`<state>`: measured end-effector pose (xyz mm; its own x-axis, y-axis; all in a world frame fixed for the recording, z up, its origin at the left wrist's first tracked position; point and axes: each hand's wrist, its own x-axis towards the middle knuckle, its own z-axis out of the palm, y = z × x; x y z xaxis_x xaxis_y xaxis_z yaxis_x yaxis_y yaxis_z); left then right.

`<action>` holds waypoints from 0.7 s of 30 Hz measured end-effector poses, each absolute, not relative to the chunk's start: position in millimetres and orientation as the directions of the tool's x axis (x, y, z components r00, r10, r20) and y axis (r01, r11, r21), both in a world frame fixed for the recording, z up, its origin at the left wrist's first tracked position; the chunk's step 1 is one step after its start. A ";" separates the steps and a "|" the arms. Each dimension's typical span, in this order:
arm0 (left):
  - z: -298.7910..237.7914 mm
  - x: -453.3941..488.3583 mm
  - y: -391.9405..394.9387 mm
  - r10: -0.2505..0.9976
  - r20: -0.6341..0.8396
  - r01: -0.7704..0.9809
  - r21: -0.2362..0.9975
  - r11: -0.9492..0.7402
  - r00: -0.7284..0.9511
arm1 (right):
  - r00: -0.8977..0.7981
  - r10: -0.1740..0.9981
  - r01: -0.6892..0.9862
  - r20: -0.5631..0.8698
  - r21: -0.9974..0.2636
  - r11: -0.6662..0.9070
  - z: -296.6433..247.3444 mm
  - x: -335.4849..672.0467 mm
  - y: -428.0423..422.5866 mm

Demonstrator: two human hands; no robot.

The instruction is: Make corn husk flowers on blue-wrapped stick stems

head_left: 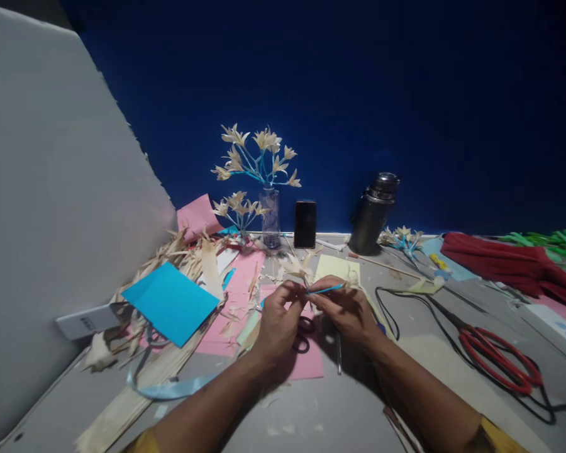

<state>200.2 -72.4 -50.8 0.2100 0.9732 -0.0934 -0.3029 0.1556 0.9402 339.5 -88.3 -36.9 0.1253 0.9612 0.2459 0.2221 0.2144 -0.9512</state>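
Observation:
My left hand (280, 318) and my right hand (346, 308) meet over the middle of the table, both pinched on a thin blue stem (327, 289) that points up to the right. A small cream paper flower (298, 267) sits at the stem's left end, just above my left fingertips. Under my hands lie pink paper sheets (306, 362) and small black-handled scissors (303, 333). A pen or rod (338, 352) lies below my right hand.
A glass vase of cream flowers on blue stems (270, 217), a dark phone (305, 224) and a metal flask (372, 214) stand at the back. A blue sheet (170, 302) and dried leaf strips lie left. Red-handled shears (497, 355), a black cable (453, 343) and red cloth (514, 264) lie right.

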 end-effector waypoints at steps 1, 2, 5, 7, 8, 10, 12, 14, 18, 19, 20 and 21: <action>-51.8 200.3 -72.2 0.972 -0.090 -0.302 0.941 0.154 0.217 | 0.134 0.964 0.211 0.231 -0.957 0.200 -36.0 339.5 -88.3; -53.0 200.1 -71.6 0.969 -0.084 -0.295 0.943 0.153 0.233 | 0.143 0.967 0.191 0.209 -0.965 0.181 -34.7 339.7 -88.6; -56.1 198.5 -68.4 0.967 -0.061 -0.278 0.952 0.131 0.248 | 0.144 0.976 0.128 0.160 -0.981 0.142 -30.3 340.4 -89.7; -56.7 197.3 -66.9 0.964 -0.062 -0.266 0.955 0.132 0.258 | 0.153 0.977 0.127 0.150 -0.983 0.131 -28.6 340.7 -90.3; -56.5 196.9 -66.7 0.961 -0.073 -0.263 0.954 0.145 0.268 | 0.160 0.976 0.136 0.150 -0.982 0.129 -28.1 340.6 -90.5; -55.3 196.5 -67.3 0.955 -0.091 -0.255 0.952 0.166 0.282 | 0.168 0.973 0.160 0.160 -0.978 0.133 -28.0 340.3 -90.6; -53.8 196.8 -68.3 0.959 -0.089 -0.244 0.957 0.158 0.269 | 0.174 0.969 0.177 0.174 -0.974 0.143 -28.4 340.0 -90.5; -52.3 197.5 -69.1 0.963 -0.083 -0.240 0.960 0.147 0.256 | 0.174 0.969 0.185 0.175 -0.972 0.142 -29.6 339.8 -90.2; -49.9 199.2 -68.9 0.961 -0.091 -0.326 0.929 0.176 0.260 | 0.149 0.974 0.148 0.170 -0.978 0.148 -35.7 340.1 -88.5; -49.3 199.5 -68.6 0.962 -0.087 -0.354 0.918 0.178 0.258 | 0.139 0.975 0.127 0.171 -0.980 0.153 -37.6 340.2 -87.9; -48.6 199.8 -68.2 0.962 -0.088 -0.377 0.908 0.185 0.260 | 0.131 0.976 0.105 0.173 -0.981 0.160 -39.4 340.3 -87.3; -47.9 200.0 -67.9 0.961 -0.094 -0.396 0.897 0.196 0.262 | 0.120 0.977 0.087 0.177 -0.982 0.167 -40.7 340.3 -86.8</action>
